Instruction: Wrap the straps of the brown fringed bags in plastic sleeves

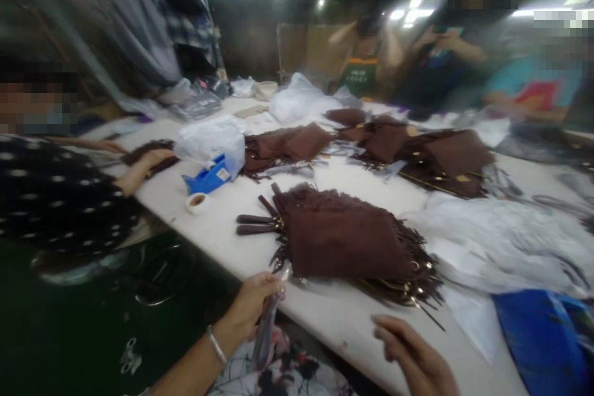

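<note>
My left hand (261,300) pinches a dark strap (264,340) that hangs below my fingers over my lap. Clear plastic seems to cover its upper end. Beyond that hand, a stack of dark brown fringed pouches (341,241) lies near the table edge, with brown strap loops (255,224) sticking out to the left and gold-coloured metal fittings at the right. My right hand (413,352) is over the table's near side, in front of the stack and apart from it. Its fingers are partly bent, with the index finger stretched out, and nothing shows in them.
More brown pouches (445,161) lie across the white table (223,253). A blue tape dispenser (208,176), a tape roll (197,202) and a plastic bag (211,136) are at left. Plastic sheets (505,235) and a blue bag (538,340) lie right. A co-worker in a dotted top (60,192) handles brown pieces.
</note>
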The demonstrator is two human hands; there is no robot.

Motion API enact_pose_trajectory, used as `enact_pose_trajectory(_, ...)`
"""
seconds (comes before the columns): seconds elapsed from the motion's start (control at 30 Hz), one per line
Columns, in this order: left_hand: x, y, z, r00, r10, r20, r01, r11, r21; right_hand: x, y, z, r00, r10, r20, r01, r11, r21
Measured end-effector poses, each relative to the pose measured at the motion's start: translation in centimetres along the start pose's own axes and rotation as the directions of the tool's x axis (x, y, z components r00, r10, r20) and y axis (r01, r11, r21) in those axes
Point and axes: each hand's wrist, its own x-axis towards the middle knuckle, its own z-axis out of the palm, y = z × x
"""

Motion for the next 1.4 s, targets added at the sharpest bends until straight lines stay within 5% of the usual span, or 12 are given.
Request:
enact_pose_trajectory(0.13, -0.5, -0.5, -0.2, 0.999, 0.038, 0.02, -0.038, 0.999, -0.02, 4.7, -8.3, 9.9, 0.922, -0.29, 0.258, 0.242, 0.949, 0.201)
enact_pose_trajectory(0.3, -0.1, -0.4, -0.5, 0.991, 0.129, 0.038, -0.131, 0.99, 0.054, 7.5, -9.2, 14.4, 0.869, -0.409, 0.277, 0.401, 0.912, 0.088)
enact_pose_trajectory(0.77, -0.4, -0.5, -1.3, 0.99, 0.087, 0.115, -0.095, 0.994, 0.061, 7.4, -10.8, 14.2, 0.858, -0.333, 0.392, 0.459, 0.84, -0.289)
enact_pose_trajectory(1.1, -0.7, 0.0, -0.6, 0.989, 0.105, 0.107, -0.111, 0.993, 0.051, 8.3, -10.2, 13.6, 0.856, -0.332, 0.396, 0.31, 0.943, 0.121)
enact_pose_trajectory(1.23, -0.7, -0.1, -0.6, 0.986, 0.123, 0.11, -0.131, 0.989, 0.068, 8.4, -10.3, 13.4, 0.851, -0.302, 0.429, 0.272, 0.953, 0.132)
enact_pose_trajectory(1.4, -0.9, 0.1, -0.4, 0.989, 0.132, 0.067, -0.138, 0.985, 0.104, 8.3, -10.6, 13.5, 0.834, -0.345, 0.432, 0.374, 0.927, 0.018)
